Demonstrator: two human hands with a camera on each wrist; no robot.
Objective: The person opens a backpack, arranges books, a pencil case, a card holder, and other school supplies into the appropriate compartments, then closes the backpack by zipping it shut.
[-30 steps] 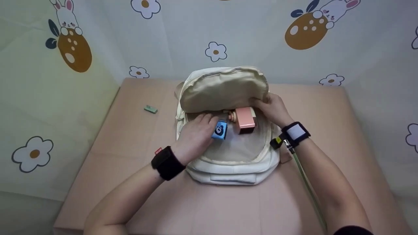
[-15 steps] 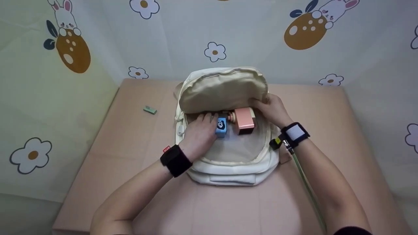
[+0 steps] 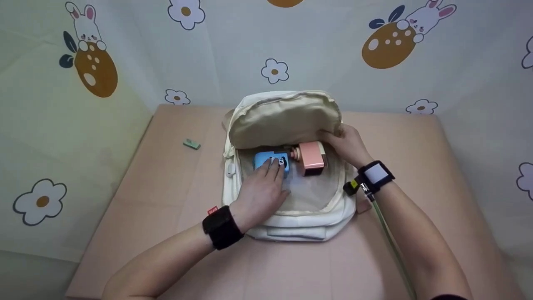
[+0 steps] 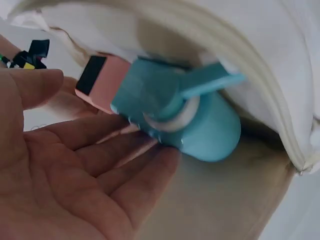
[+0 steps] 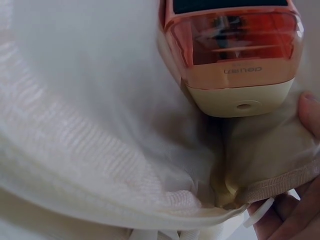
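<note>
The left hand [image 3: 260, 196] is resting its nearly straight, slightly spread fingers against a blue device [image 3: 261, 158] with a black-and-white print, touching it without gripping round it. That device is lying inside the open white backpack [image 3: 297, 231], just beside a pink pencil sharpener [image 3: 311, 156] with a cream front. The right hand [image 3: 349, 143] is pinching the edge of the backpack's beige-lined flap [image 3: 283, 123] between thumb and fingers, holding it raised. A small green block [image 3: 191, 144] is lying apart from the backpack, on the pink-covered table [image 3: 158, 179].
</note>
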